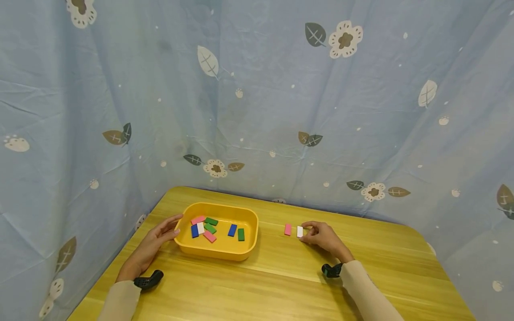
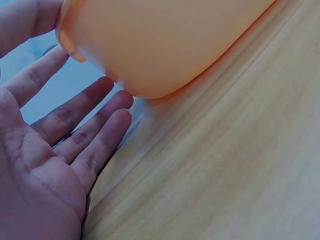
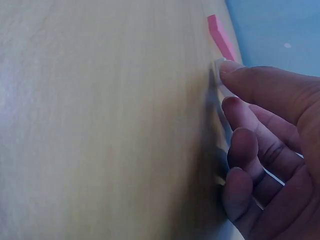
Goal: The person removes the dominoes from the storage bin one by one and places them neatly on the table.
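A white domino-like block [image 1: 300,232] lies on the table, and my right hand [image 1: 323,236] pinches it between thumb and forefinger. In the right wrist view the thumb [image 3: 270,87] covers most of that white block [image 3: 220,70]; the other fingers are loosely bent. Just left of it lies a pink block [image 1: 288,229]. At the left, my left hand [image 1: 154,238] touches the near-left rim of a yellow plastic box [image 1: 217,254]. Its thumb and forefinger rest at the rim, and the other fingers stretch out close to the outer wall in the left wrist view.
Inside the box lie several loose blocks: pink [image 1: 209,236], green [image 1: 241,234], blue [image 1: 232,230] and white [image 1: 200,228]. The wooden table [image 1: 241,294] ends at a blue patterned curtain [image 1: 257,111] behind and at the sides. A black wrist device [image 1: 149,281] sits on each arm.
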`<state>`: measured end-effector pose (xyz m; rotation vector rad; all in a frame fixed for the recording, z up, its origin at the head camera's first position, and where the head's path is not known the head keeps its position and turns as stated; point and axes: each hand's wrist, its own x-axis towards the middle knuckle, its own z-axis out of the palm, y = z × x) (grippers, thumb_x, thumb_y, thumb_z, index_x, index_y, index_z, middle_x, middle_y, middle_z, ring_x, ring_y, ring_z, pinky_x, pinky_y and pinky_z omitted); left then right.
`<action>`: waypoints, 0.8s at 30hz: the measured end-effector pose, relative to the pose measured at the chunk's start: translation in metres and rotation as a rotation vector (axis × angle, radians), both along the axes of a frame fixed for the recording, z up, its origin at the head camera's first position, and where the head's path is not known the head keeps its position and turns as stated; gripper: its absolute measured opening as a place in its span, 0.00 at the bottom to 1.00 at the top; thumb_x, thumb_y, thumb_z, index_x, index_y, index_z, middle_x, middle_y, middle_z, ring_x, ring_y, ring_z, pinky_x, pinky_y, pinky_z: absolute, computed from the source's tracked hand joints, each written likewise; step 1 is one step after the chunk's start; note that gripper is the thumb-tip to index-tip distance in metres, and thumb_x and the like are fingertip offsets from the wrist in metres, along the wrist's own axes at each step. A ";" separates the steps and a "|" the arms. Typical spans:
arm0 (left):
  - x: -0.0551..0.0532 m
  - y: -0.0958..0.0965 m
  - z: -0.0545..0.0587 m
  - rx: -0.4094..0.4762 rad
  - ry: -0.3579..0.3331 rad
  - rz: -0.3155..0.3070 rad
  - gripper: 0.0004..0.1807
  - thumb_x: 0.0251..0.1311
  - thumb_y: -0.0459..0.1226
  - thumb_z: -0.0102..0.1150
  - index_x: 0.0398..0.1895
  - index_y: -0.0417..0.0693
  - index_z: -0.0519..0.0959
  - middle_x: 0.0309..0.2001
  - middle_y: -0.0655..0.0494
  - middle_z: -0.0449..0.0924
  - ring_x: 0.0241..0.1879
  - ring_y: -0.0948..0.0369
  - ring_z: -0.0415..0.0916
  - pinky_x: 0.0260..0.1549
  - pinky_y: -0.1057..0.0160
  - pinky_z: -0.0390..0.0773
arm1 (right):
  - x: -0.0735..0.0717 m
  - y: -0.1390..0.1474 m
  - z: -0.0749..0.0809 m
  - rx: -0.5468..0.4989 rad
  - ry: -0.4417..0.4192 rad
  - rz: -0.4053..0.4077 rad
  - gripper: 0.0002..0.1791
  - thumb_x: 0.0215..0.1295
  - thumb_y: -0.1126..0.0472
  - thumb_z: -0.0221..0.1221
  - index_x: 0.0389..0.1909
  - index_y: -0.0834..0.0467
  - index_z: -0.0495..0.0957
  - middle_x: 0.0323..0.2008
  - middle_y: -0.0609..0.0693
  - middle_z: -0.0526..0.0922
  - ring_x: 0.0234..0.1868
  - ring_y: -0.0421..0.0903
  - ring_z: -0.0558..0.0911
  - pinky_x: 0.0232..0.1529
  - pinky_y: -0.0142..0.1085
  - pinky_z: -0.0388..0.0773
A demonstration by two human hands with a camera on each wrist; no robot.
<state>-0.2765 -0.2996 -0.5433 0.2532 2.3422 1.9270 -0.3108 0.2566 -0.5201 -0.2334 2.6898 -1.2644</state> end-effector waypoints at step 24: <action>0.001 0.000 0.000 0.024 0.005 -0.004 0.29 0.66 0.49 0.55 0.70 0.67 0.61 0.71 0.55 0.56 0.70 0.53 0.52 0.64 0.49 0.56 | 0.004 -0.058 0.033 -0.168 0.046 0.144 0.24 0.60 0.54 0.65 0.58 0.43 0.73 0.33 0.53 0.81 0.35 0.59 0.80 0.34 0.51 0.78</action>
